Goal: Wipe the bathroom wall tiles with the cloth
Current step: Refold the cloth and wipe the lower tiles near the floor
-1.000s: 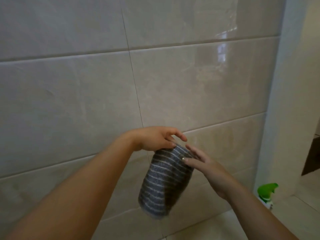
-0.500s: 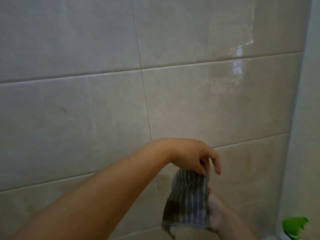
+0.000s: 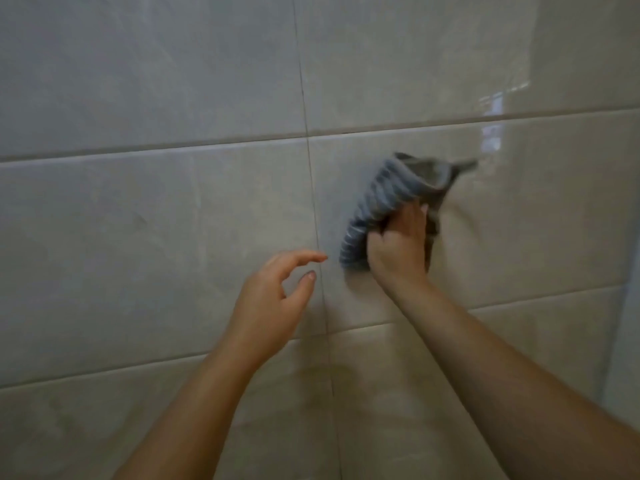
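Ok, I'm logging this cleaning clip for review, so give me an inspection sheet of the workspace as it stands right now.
Surface: wall tiles, glossy beige; a bright reflection at upper right; a faint yellowish patch on the lower row.
Job's things: striped grey cloth, bunched against a tile just right of the vertical grout line.
Clutter: nothing seen.
Hands: right hand grips the cloth; left hand open, fingers spread, holds nothing, close to the wall; contact cannot be told.
Cables: nothing seen.
Surroundings: a paler wall edge at far right.
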Action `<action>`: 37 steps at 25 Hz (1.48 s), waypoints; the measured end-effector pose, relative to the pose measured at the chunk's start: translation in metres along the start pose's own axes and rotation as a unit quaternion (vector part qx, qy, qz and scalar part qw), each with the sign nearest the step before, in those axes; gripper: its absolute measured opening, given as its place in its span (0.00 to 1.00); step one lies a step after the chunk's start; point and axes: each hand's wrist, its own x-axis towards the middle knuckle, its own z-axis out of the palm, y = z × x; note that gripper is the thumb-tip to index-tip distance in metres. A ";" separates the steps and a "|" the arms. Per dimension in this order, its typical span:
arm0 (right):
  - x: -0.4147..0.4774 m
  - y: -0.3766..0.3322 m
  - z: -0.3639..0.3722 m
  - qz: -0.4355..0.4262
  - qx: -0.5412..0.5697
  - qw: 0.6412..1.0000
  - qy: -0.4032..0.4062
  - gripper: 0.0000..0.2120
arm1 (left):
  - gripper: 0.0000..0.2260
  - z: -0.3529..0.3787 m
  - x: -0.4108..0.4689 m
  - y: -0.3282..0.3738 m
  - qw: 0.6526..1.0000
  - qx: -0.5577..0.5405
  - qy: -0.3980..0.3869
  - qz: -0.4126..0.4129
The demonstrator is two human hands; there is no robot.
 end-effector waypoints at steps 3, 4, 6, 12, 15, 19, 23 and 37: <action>0.021 -0.008 0.043 -0.163 -0.229 0.960 0.024 0.27 | 0.12 -0.002 -0.010 -0.019 0.998 -0.010 0.063 -0.020; 0.014 -0.004 0.054 -0.177 -0.259 0.949 0.030 0.27 | 0.13 -0.003 -0.014 -0.024 0.997 -0.017 0.073 -0.032; -0.020 0.014 0.067 -0.197 -0.276 0.940 0.027 0.26 | 0.14 -0.002 -0.022 -0.033 0.994 -0.040 0.088 -0.057; -0.043 0.038 0.053 -0.281 -0.309 0.908 0.010 0.25 | 0.17 0.010 -0.040 -0.052 0.987 -0.102 0.091 -0.089; 0.036 -0.026 0.061 -0.209 -0.272 0.936 0.074 0.29 | 0.15 0.004 -0.036 -0.051 0.993 -0.060 0.094 -0.029; 0.007 -0.021 0.081 -0.199 -0.279 0.937 0.074 0.27 | 0.17 0.004 -0.030 -0.061 0.991 0.043 0.112 0.052; -0.101 0.045 0.079 -0.260 -0.321 0.910 -0.027 0.28 | 0.20 0.013 -0.028 -0.074 0.979 0.137 0.105 0.108; -0.091 0.003 0.107 -0.363 -0.297 0.883 -0.002 0.27 | 0.20 -0.005 -0.037 -0.098 0.968 0.161 0.179 0.074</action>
